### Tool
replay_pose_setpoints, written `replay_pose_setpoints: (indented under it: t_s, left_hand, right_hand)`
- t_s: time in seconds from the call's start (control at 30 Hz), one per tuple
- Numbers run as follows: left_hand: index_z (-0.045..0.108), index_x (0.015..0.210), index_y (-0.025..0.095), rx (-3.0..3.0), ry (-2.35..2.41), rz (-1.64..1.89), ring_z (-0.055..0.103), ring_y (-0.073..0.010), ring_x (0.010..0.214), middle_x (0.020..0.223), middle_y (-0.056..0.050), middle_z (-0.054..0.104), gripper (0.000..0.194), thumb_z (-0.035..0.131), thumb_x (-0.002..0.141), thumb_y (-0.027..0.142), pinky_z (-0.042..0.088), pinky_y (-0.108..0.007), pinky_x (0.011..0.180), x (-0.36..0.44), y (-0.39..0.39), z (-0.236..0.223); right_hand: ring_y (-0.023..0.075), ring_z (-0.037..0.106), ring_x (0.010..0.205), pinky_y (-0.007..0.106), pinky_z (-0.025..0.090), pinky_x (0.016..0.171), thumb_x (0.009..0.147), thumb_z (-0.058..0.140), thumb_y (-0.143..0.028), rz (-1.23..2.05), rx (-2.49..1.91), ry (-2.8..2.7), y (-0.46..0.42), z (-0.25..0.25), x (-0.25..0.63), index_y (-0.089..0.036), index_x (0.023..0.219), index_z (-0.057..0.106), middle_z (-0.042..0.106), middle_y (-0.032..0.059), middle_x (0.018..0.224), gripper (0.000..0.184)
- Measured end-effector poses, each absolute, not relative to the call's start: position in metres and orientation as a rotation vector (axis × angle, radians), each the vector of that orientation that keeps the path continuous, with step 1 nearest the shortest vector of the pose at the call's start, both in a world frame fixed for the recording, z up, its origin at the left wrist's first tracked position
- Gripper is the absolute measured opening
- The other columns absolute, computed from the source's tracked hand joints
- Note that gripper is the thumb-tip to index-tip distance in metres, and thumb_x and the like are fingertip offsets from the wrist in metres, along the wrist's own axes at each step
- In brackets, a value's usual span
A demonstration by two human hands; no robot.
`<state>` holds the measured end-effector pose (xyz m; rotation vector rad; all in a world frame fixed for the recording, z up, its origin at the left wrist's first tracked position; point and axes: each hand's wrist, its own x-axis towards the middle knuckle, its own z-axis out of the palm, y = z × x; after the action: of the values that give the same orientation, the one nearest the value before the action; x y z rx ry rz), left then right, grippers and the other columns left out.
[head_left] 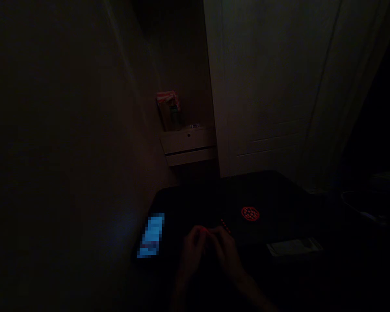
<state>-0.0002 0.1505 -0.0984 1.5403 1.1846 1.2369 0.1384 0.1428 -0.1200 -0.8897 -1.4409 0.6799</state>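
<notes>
The room is very dark. My left hand [192, 248] and my right hand [225, 251] meet fingertip to fingertip over a dark surface [273, 190]. Their fingers look curled together in a pinch around something small with a red glint [205, 231]; I cannot make out what it is. A lit phone screen [152, 236] glows blue just left of my left hand. A round red glowing mark [250, 213] sits on the dark surface beyond my right hand.
A pale flat packet [294, 247] lies to the right of my hands. Against the wall at the back stands a small light drawer unit [188, 145] with a reddish box [169, 110] on top. A pale door [273, 86] fills the right background.
</notes>
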Motion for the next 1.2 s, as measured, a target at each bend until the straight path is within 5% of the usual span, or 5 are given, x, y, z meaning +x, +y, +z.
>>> replay_pose_setpoints:
  t_s: [0.3, 0.47, 0.73, 1.2]
  left_hand:
    - [0.069, 0.091, 0.016, 1.503, 1.201, 1.23, 0.056, -0.0139, 0.061, 0.074, -0.002, 0.065, 0.058, 0.061, 0.084, 0.074, 0.043, -0.023, 0.055, -0.0011, 0.1535, -0.1015]
    - [0.065, 0.088, 0.018, 1.474, 1.237, 1.309, 0.053, -0.0134, 0.058, 0.071, 0.0, 0.061, 0.061, 0.057, 0.084, 0.078, 0.043, -0.023, 0.053, -0.0011, 0.1544, -0.1043]
    - [0.066, 0.087, 0.02, 1.568, 1.244, 1.391, 0.064, -0.0196, 0.077, 0.082, -0.005, 0.069, 0.053, 0.056, 0.089, 0.072, 0.052, -0.026, 0.07, -0.0014, 0.149, -0.0971]
    - [0.069, 0.098, 0.017, 1.502, 1.189, 1.299, 0.06, -0.014, 0.065, 0.084, -0.004, 0.07, 0.046, 0.066, 0.088, 0.061, 0.047, -0.021, 0.054, 0.0027, 0.1509, -0.1032]
  right_hand:
    - [0.0188, 0.071, 0.076, 0.028, 0.056, 0.071, 0.104, 0.05, -0.038, 0.703, -0.895, -1.433, 0.1441, -0.1251, 0.1372, -0.023, 0.095, 0.069, 0.074, 0.0033, 0.085, 0.026]
    - [0.0199, 0.072, 0.082, 0.029, 0.057, 0.077, 0.098, 0.064, -0.045, 0.683, -0.954, -1.364, 0.1467, -0.1244, 0.1341, -0.022, 0.116, 0.069, 0.075, 0.004, 0.091, 0.03]
    - [0.0205, 0.069, 0.084, 0.03, 0.056, 0.076, 0.097, 0.065, -0.045, 0.561, -0.947, -1.453, 0.1463, -0.1189, 0.1339, -0.023, 0.098, 0.074, 0.074, 0.0049, 0.091, 0.024]
    - [0.0204, 0.068, 0.089, 0.032, 0.054, 0.08, 0.105, 0.049, -0.035, 0.584, -0.902, -1.412, 0.1483, -0.1249, 0.1371, -0.024, 0.101, 0.068, 0.072, 0.0045, 0.097, 0.022]
